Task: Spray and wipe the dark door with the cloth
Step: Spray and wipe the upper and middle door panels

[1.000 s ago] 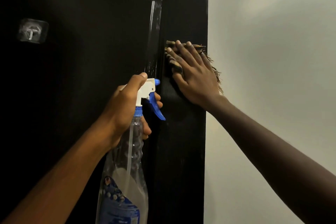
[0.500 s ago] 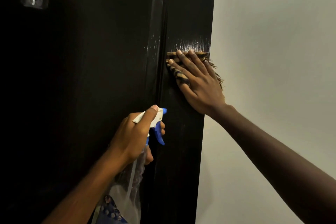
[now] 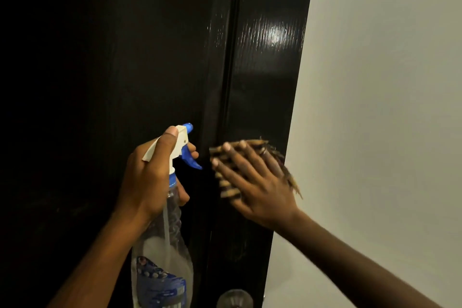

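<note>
Cloth lies pressed flat against the dark door under the right hand's straight fingers; left hand grips the spray bottle.

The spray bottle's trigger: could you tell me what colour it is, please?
The trigger is blue, set on a white spray head, seen best in the head view.

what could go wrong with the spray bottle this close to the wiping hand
The left hand grips the clear plastic spray bottle with its blue nozzle beside the right hand; a squeeze may wet that hand, not the glossy black door.
The striped brown cloth is pressed under flat fingers, and its frayed edge overhangs toward the white wall, so it might slip or smear the wall.
</note>
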